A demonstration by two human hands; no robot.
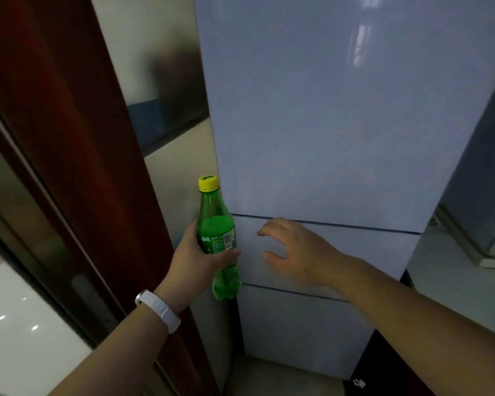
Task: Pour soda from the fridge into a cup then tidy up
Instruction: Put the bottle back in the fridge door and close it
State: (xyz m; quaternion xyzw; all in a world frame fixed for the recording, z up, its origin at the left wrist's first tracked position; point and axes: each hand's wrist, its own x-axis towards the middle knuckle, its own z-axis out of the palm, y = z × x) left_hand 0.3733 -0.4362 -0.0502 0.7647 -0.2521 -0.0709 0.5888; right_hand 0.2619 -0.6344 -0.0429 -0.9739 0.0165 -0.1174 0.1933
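Fridge fills centre, doors closed, pale glossy front, two lower drawers. Dark red door frame at left. Right hand before middle drawer, fingers spread, loosely curved, holding nothing; contact with drawer unclear. Left hand grips bottle round label, white wristband on wrist. Bottle green, upright, at fridge's left edge, yellow cap on.

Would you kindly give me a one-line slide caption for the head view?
Left hand grips a capped green soda bottle while the open right hand reaches toward the closed fridge.
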